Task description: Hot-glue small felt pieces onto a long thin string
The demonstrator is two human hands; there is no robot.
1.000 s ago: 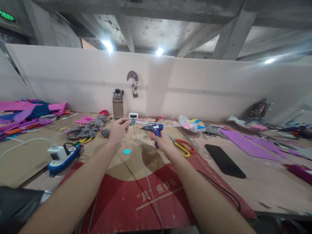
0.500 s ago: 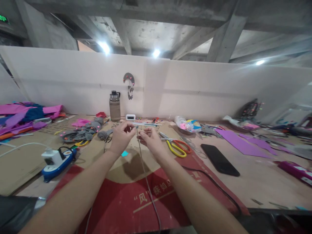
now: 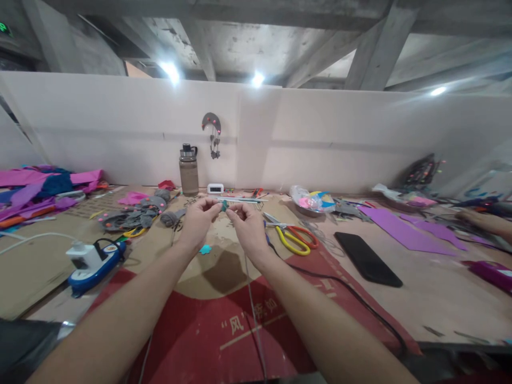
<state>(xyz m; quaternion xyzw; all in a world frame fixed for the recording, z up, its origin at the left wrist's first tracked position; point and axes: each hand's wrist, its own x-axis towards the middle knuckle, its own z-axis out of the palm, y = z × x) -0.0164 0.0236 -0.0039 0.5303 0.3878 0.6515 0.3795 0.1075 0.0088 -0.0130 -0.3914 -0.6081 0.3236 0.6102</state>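
Observation:
My left hand (image 3: pixel 202 221) pinches a small teal piece (image 3: pixel 224 205), probably felt or foam, between thumb and fingertips above the cardboard. Close beside it, my right hand (image 3: pixel 248 226) is closed, its thumb and fingertips meeting at the piece's right edge. A thin grey cord (image 3: pixel 252 298) runs down from under my right hand toward the front edge; its upper end is hidden by the fingers. Below the hands, a turquoise flower-shaped cutout (image 3: pixel 205 249) lies on the cardboard sheet (image 3: pixel 192 330), which is printed red and tan.
Scissors with yellow and orange handles (image 3: pixel 296 240) lie right of my hands, beside a black phone (image 3: pixel 366 258). A dark cable (image 3: pixel 340 277) crosses the cardboard. Left are a blue power strip (image 3: pixel 98 272) and grey felt pieces (image 3: pixel 138 213). Behind stands a bottle (image 3: pixel 189 173). Another person's hand (image 3: pixel 484 221) reaches in at far right.
My fingertips have come together around the teal piece, which now shows more. The cord's upper part has shifted right, behind my right hand. Another person's hand has entered at the right.

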